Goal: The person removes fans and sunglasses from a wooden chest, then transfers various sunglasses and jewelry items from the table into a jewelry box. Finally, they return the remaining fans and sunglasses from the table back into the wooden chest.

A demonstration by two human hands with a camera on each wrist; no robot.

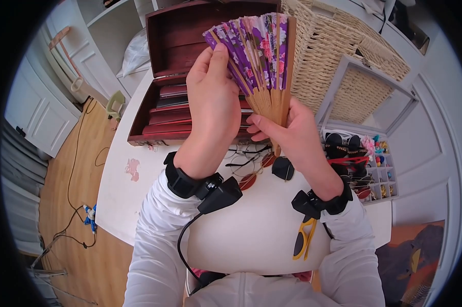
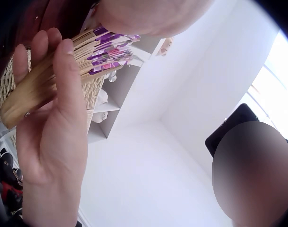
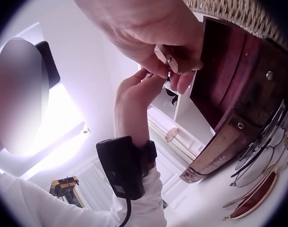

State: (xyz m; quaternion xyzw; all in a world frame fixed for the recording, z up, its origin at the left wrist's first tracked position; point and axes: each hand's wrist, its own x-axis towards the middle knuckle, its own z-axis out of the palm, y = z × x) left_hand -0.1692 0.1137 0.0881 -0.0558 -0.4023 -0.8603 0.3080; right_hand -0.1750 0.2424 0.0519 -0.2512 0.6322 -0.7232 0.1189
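A folding fan (image 1: pixel 266 46), with purple flowered cloth and wooden ribs, is held partly spread over the front of the chest. My left hand (image 1: pixel 213 97) pinches its left edge, thumb toward me on the cloth. Lower down, my right hand (image 1: pixel 300 130) grips the wooden ribs near the pivot end. The left wrist view shows the right thumb and fingers on opposite sides of the ribs (image 2: pixel 35 90). In the right wrist view the pivot end (image 3: pixel 170 59) pokes out of the right hand, with the left hand (image 3: pixel 134 99) behind it.
An open dark red chest (image 1: pixel 185 38) holds several flat red and dark items. In front lie glasses and sunglasses (image 1: pixel 247 181). Yellow-handled scissors (image 1: pixel 303 240) are near the table's front edge. A sectioned box (image 1: pixel 387 176) of sunglasses and trinkets and a wicker basket (image 1: pixel 312 77) stand right.
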